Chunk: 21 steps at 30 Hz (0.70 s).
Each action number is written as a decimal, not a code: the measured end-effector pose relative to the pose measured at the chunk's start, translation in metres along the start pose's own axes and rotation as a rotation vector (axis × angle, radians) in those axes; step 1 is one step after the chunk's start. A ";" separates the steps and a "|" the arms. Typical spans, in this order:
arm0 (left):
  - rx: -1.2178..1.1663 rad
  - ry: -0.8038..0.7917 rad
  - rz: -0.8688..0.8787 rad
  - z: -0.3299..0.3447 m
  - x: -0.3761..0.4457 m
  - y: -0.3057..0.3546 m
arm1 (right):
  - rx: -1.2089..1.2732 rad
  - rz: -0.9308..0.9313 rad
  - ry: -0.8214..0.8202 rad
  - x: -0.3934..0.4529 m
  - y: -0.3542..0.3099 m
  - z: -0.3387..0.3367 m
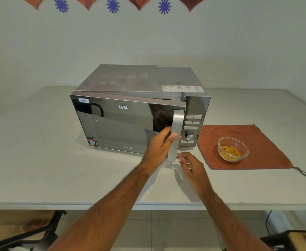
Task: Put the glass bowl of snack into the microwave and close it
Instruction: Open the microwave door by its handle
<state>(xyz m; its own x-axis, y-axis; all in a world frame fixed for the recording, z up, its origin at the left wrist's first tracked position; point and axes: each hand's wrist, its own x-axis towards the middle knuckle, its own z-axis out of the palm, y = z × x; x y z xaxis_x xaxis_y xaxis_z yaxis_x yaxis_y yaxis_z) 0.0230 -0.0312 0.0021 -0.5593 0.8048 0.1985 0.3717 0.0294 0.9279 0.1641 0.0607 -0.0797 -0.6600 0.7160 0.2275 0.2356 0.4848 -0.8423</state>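
Both hands are at the microwave's front. Left hand [160, 142] is wrapped around the lower part of the door handle [175, 134], fingers curled behind the bar and thumb across its front. Right hand [192, 166] hangs just below and right of the handle's foot, fingers loosely spread and holding nothing; it is blurred, so whether a fingertip touches the handle cannot be told.

The door [126, 122] stands slightly ajar, its handle side swung out from the microwave [135, 78], with a thin gap showing along the top edge. Beside the handle sits the control panel [193, 124] with buttons and a knob.

To the right of the microwave, a rust-coloured cloth [246, 134] lies flat on the bench [39, 160], one corner touching the microwave's base. On the cloth stands the bowl [233, 149], clear glass, upright, with the snack [230, 153], a heap of short orange-yellow sticks, in its bottom. The bowl is well apart from both hands.
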 end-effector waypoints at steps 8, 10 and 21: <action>-0.033 0.032 0.003 -0.005 -0.028 0.001 | -0.399 0.012 -0.139 -0.004 0.034 0.002; -0.020 0.045 -0.006 -0.008 -0.035 0.001 | -0.512 0.002 -0.188 -0.003 0.040 0.005; -0.070 0.074 -0.040 -0.027 -0.083 0.014 | -0.786 0.010 -0.281 -0.004 0.043 0.012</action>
<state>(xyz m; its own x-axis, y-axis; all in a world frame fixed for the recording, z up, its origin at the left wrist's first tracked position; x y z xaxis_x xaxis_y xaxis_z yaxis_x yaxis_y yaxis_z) 0.0540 -0.1135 0.0075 -0.6265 0.7580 0.1815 0.2967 0.0165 0.9548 0.1687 0.0729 -0.1226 -0.7841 0.6206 0.0036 0.6028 0.7629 -0.2336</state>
